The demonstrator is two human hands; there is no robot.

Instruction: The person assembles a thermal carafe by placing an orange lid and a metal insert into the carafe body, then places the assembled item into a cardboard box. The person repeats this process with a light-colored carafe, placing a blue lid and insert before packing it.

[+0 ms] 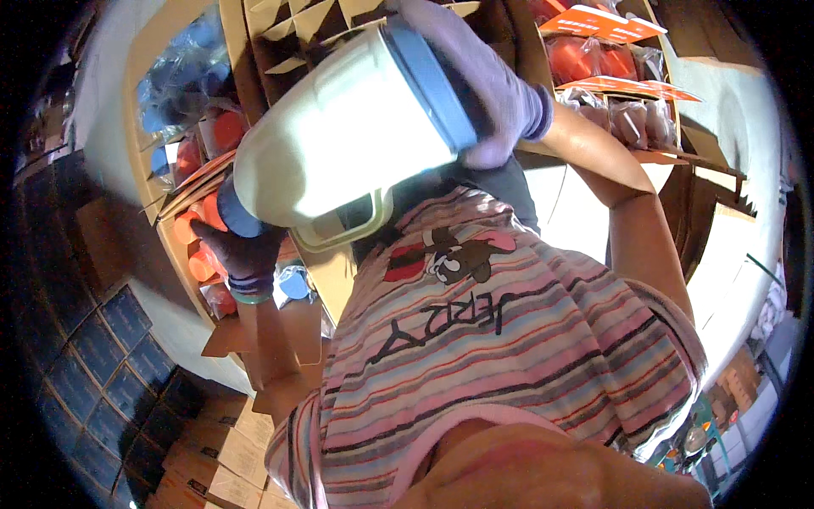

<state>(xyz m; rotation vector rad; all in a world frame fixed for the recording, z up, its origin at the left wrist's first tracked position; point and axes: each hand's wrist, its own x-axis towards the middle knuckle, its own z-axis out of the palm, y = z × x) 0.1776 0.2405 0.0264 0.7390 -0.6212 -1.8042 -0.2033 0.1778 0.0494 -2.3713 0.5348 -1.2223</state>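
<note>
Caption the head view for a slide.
Gloved right hand holds a pale jug by its broad end, gloved left hand at its narrower end, among open cartons.

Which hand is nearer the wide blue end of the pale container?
Right. The right hand is against the wide blue end; the left hand is farther off, by the pale container's opposite end.

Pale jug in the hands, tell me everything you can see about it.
The pale jug looks like translucent plastic, smooth and rounded, with a wide blue band at its upper-right end, a darker blue, cap-like piece at its lower-left end and a pale loop handle underneath. It is held tilted, the gloved right hand at the banded end, the gloved left hand at the darker piece. Its contents can't be made out.
</note>
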